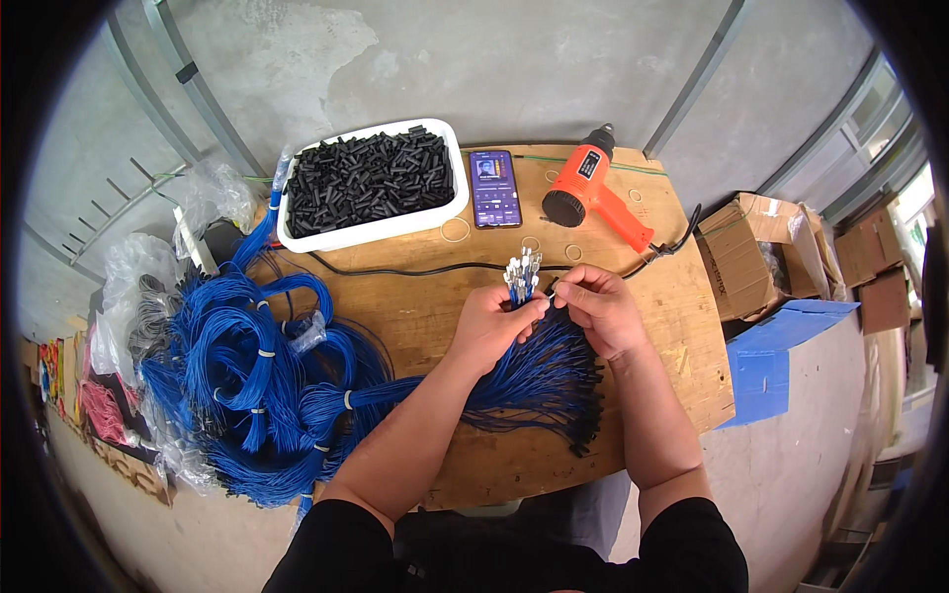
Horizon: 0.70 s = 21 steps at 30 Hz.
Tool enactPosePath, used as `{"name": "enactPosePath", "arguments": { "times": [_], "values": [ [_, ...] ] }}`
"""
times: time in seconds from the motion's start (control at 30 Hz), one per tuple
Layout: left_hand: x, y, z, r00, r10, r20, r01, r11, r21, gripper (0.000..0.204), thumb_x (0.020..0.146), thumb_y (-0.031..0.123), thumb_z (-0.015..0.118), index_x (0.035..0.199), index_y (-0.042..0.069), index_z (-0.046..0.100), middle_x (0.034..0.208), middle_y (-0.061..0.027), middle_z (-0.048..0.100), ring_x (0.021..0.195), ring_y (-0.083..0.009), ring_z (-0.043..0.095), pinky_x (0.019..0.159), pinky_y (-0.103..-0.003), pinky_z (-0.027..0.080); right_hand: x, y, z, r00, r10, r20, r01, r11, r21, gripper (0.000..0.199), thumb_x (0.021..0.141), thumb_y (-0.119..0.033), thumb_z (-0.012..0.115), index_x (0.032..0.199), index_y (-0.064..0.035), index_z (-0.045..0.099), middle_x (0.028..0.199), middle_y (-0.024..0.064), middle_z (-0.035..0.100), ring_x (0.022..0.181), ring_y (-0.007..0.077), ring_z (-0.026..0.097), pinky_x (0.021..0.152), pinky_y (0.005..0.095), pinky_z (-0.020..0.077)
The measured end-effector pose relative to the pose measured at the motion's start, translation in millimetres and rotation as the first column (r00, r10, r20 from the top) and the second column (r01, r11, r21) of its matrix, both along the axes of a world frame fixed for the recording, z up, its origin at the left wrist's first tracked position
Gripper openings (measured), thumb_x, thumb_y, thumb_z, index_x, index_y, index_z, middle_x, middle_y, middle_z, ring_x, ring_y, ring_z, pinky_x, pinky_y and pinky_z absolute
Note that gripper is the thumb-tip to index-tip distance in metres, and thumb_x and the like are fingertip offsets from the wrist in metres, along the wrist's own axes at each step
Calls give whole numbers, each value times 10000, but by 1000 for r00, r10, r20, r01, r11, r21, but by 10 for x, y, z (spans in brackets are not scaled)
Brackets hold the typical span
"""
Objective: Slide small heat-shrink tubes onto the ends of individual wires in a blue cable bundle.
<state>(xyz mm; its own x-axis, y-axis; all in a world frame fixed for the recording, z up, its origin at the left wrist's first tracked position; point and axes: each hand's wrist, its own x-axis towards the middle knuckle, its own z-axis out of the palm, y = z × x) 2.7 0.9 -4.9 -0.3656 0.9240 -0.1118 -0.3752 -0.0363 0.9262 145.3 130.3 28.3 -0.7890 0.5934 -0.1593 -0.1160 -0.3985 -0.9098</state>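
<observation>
My left hand (491,328) is closed around a bunch of blue wires, whose ends with pale metal terminals (522,275) stick up above the fingers. Close beside it, my right hand (603,314) pinches a small black sleeve (553,289) between thumb and fingertips, next to the terminals. Whether a wire runs inside that sleeve is too small to tell. Below both hands the blue wires (539,376) fan out to the right across the wooden table, and many of them end in black tips (585,420).
Large coiled bundles of blue wire (262,371) cover the table's left side. Behind stand a white tray (371,235) heaped with black sleeves (371,178), a phone (494,188) and an orange heat gun (588,188) with a black cord (395,270). Cardboard boxes (741,252) stand right of the table.
</observation>
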Motion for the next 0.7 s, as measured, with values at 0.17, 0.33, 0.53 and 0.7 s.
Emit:
{"name": "enactPosePath", "arguments": {
  "times": [0.17, 0.33, 0.53, 0.7],
  "values": [
    [9, 2, 32, 999, 36, -9, -36, 999, -23, 153, 901, 118, 722, 965, -10, 667, 778, -41, 644, 604, -82, 567, 527, -228, 445, 38, 124, 9, 968, -93, -235, 7, 939, -343, 45, 905, -41, 574, 928, -23, 609, 902, 86, 627, 663, 122, 503, 603, 240, 404],
    [8, 23, 26, 998, 63, 6, -62, 997, -55, 138, 905, 119, 716, 929, 0, 652, 764, -34, 630, 597, -85, 562, 533, -234, 454, 56, 264, -157, 939, -195, -285, 47, 889, -455, 213, 810, 118, 472, 947, 0, 586, 1054, 146, 605, 876, 212, 550, 760, 270, 459],
    [-3, 25, -5, 998, 56, 9, -56, 997, -59, 139, 908, 123, 713, 926, 1, 650, 772, -34, 631, 600, -88, 563, 545, -237, 464, 29, 282, -164, 942, -248, -225, 109, 862, -495, 239, 889, 150, 441, 1026, 11, 580, 1098, 173, 631, 914, 218, 617, 764, 241, 533],
    [-6, 22, -7, 998, 66, 14, -65, 996, -54, 135, 913, 125, 706, 923, 3, 647, 766, -32, 629, 597, -89, 559, 540, -237, 456, 45, 282, -128, 943, -267, -201, 148, 873, -464, 133, 999, 37, 473, 1075, 15, 580, 1073, 168, 664, 840, 172, 638, 676, 185, 550]
  ]
}}
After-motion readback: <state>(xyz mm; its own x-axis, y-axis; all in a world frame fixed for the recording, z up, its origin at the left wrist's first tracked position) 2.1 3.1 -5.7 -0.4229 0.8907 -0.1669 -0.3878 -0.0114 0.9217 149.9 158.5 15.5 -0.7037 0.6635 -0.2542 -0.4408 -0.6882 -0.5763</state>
